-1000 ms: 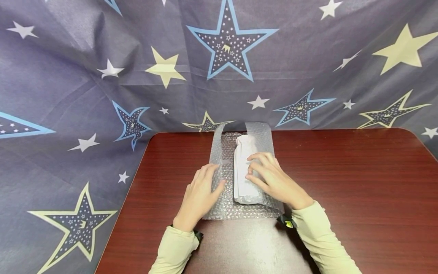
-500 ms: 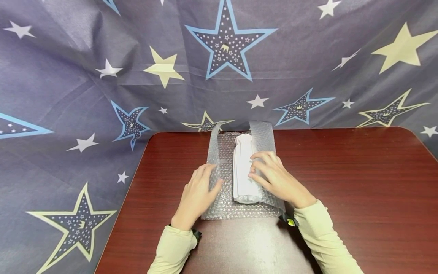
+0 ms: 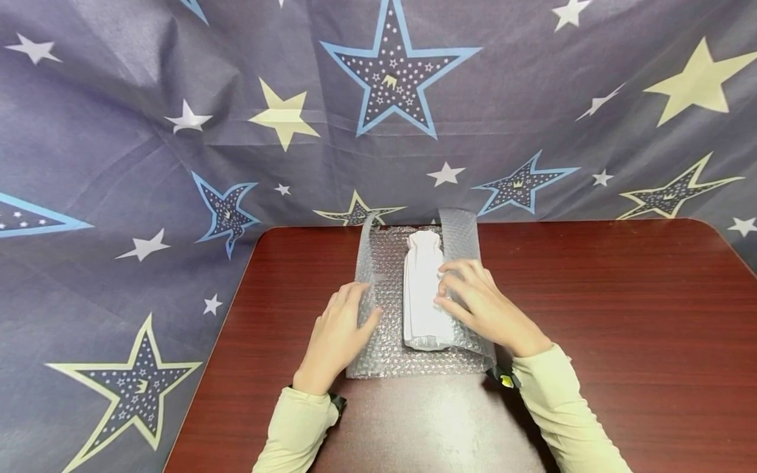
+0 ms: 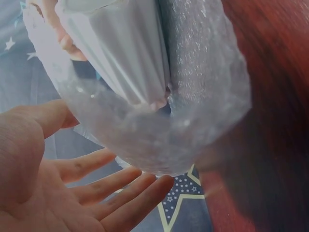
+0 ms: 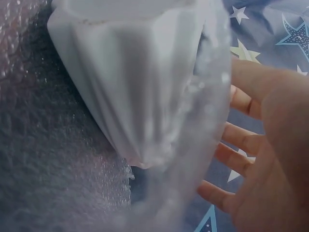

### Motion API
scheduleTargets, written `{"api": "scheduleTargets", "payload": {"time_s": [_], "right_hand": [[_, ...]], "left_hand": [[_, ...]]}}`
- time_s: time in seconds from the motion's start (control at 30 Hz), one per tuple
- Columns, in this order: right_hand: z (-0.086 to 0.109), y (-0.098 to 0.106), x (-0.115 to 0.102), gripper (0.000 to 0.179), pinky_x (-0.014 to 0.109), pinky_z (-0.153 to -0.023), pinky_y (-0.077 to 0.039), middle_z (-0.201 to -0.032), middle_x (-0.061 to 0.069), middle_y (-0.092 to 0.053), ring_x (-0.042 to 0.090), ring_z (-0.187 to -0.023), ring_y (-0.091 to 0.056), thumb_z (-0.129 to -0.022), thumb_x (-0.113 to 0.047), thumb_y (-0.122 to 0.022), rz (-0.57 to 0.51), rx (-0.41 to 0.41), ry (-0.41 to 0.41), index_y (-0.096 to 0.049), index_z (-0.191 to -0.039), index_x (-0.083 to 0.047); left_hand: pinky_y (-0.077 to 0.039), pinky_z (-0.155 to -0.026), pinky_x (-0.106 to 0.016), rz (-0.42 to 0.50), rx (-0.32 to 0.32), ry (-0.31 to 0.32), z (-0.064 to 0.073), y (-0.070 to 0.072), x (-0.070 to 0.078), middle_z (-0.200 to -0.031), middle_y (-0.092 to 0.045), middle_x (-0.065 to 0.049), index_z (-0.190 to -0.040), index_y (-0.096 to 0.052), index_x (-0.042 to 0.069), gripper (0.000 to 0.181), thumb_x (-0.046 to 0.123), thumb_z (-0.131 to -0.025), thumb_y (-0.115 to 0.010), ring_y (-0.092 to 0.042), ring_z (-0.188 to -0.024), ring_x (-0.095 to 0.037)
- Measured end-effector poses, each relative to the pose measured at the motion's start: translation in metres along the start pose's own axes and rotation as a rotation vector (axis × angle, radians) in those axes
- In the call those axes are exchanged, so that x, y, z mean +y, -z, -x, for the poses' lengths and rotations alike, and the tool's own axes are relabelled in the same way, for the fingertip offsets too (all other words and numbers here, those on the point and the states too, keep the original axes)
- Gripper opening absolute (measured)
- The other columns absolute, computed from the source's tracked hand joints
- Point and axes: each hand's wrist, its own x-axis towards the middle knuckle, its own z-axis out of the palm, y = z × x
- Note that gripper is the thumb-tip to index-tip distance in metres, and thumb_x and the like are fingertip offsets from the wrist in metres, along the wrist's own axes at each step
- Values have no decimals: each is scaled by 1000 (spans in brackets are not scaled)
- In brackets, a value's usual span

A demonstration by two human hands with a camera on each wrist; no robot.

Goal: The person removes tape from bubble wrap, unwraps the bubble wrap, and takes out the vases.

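Observation:
A white fluted vase [image 3: 422, 289] lies on its side on a sheet of bubble wrap [image 3: 390, 355], its narrow neck toward the back. Both side edges of the wrap curl up around it. My left hand [image 3: 335, 332] is at the left flap; in the left wrist view its fingers [image 4: 116, 186] are extended against the outside of the wrap. At the right flap, beside the vase, is my right hand [image 3: 487, 305]. The right wrist view has its bent fingers [image 5: 236, 157] touching the outer side of the wrap, with the vase [image 5: 130, 82] inside.
The wrap lies on a dark red wooden table [image 3: 621, 315] and reaches its back edge. A grey-blue cloth with stars [image 3: 284, 52] hangs behind and to the left of the table.
The right hand has shifted slightly right, and the right flap has moved back off the vase. The left hand and left flap have eased a little leftward. More of the vase shows.

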Motion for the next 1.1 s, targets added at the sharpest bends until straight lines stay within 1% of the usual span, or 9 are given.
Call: {"api": "scheduleTargets", "payload": {"time_s": [0.13,0.37,0.53,0.83,1.1], "right_hand": [[1,1,2,10,49,-99,-33,-134,11,-51,27,-126,-39,-98,-26,-63,-7,-5,-16,-59,-90,-21],[2,3,4,10,49,-98,-32,-134,12,-51,28,-127,-38,-98,-26,-63,-15,-4,-36,-59,-90,-20],[3,4,6,10,51,-98,-33,-134,13,-52,29,-127,-39,-98,-26,-63,-14,-3,-44,-59,-91,-21],[5,5,9,9,52,-99,-32,-135,14,-52,30,-127,-39,-98,-26,-63,-19,-13,-64,-60,-93,-20],[6,9,9,12,52,-99,-32,-137,14,-51,30,-128,-38,-98,-28,-63,-20,-35,-101,-59,-94,-18]], "left_hand": [[-53,-89,-54,-7,6,-4,0,0,-2,-139,-56,-6,-139,-55,16,49,39,-96,-61,-53,-128,-28],[-53,-88,-55,-6,4,10,0,2,-4,-138,-56,-6,-139,-55,16,49,38,-96,-62,-54,-127,-28],[-53,-89,-54,-8,5,6,0,3,-4,-138,-56,-8,-138,-55,13,49,37,-96,-62,-55,-126,-29],[-53,-89,-54,-2,-9,23,0,3,-8,-139,-55,-8,-140,-54,13,50,38,-96,-61,-55,-126,-29],[-53,-90,-54,3,-11,41,-1,3,-11,-139,-55,-8,-139,-55,13,51,38,-96,-63,-55,-126,-29]]}}
